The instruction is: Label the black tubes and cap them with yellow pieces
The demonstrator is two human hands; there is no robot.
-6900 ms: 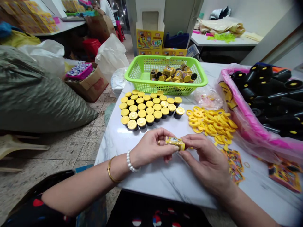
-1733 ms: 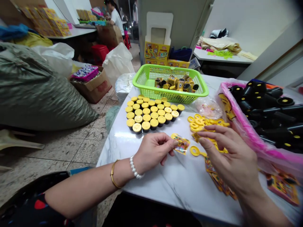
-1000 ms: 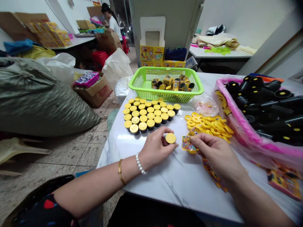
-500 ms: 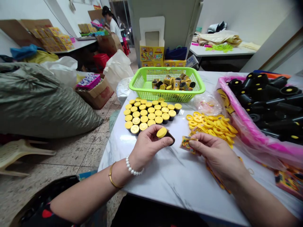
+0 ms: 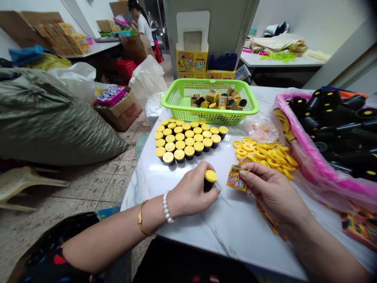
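Observation:
My left hand (image 5: 193, 190) is closed round a small black cup with a yellow lid (image 5: 210, 177), held upright at the table top. To its right, my right hand (image 5: 266, 186) pinches a small printed label (image 5: 236, 179) with yellow and purple artwork, its face turned up. The label and the cup are apart. Beyond my left hand stand rows of yellow-lidded black cups (image 5: 189, 151). Just past my right hand lies a heap of yellow rings (image 5: 265, 154). More printed strips (image 5: 272, 224) lie partly under my right hand.
A green basket (image 5: 210, 118) holding wrapped cups stands at the back of the white table (image 5: 188, 232). At right is a pink-edged bin (image 5: 290, 125) of black parts. A clear plastic bag (image 5: 260, 129) lies between them. Another person (image 5: 144, 29) is at the far left table.
My left hand has lowered the cup and turned it from tilted to upright. The label in my right hand now shows more of its face.

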